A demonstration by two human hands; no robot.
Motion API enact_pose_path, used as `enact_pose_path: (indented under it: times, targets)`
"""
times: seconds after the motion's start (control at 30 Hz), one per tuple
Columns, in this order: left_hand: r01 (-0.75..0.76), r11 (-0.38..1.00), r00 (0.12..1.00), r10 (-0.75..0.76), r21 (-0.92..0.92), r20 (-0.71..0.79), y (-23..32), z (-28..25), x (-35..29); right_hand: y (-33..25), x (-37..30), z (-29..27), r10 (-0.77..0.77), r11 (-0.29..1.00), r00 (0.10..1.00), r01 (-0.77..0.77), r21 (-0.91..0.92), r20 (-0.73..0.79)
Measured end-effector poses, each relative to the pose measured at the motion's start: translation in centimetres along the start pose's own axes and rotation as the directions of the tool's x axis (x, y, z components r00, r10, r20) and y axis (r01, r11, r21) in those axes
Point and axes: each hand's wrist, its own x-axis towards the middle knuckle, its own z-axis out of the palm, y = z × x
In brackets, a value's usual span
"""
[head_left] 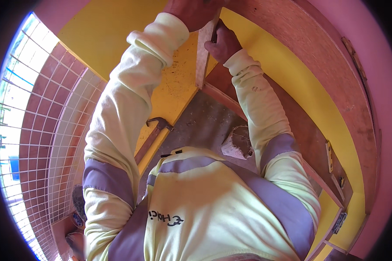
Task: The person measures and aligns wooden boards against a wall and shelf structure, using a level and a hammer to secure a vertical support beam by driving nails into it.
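Both my arms reach up to the top of the head view. My left hand (194, 13) is at the upper edge, partly cut off, beside the top of an upright wooden board (202, 58); its fingers are hidden. Just right of that board, my right hand (225, 43) is closed on its edge, thumb toward me. A claw hammer (154, 135) with a wooden handle lies on the yellow surface (172, 91) below my left forearm.
A white wire grid (52, 117) stands on the left. Wooden shelf boards (309, 39) and yellow panels (283, 61) curve along the right. A broken lump (237, 143) sits on the grey floor (204, 117). A level-like yellow strip (329, 156) and a metal hinge (339, 222) are at lower right.
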Motion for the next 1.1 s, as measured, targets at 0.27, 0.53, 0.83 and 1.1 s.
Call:
enact_pose_path:
  times: [0.27,0.53,0.83,1.1]
  targets:
    - [0.021,0.995,0.997,-0.027,0.094,0.069,1.1,0.0,1.1,1.3,0.6,-0.1,-0.033,0.999,0.999,0.033,0.001,-0.022]
    - [-0.021,0.979,0.999,0.011,0.203,0.053,-0.2,0.4,1.9,1.3,1.1,-0.3,-0.027,1.0,0.999,0.027,-0.017,-0.032]
    - [-0.06,0.972,0.992,0.033,0.227,0.122,-0.9,0.0,2.4,2.4,2.1,0.6,-0.043,0.999,0.999,0.043,-0.029,-0.012]
    - [-0.082,0.975,0.996,0.073,0.205,0.049,-1.4,0.7,1.6,2.1,1.6,0.9,-0.025,1.0,0.999,0.025,-0.011,-0.028]
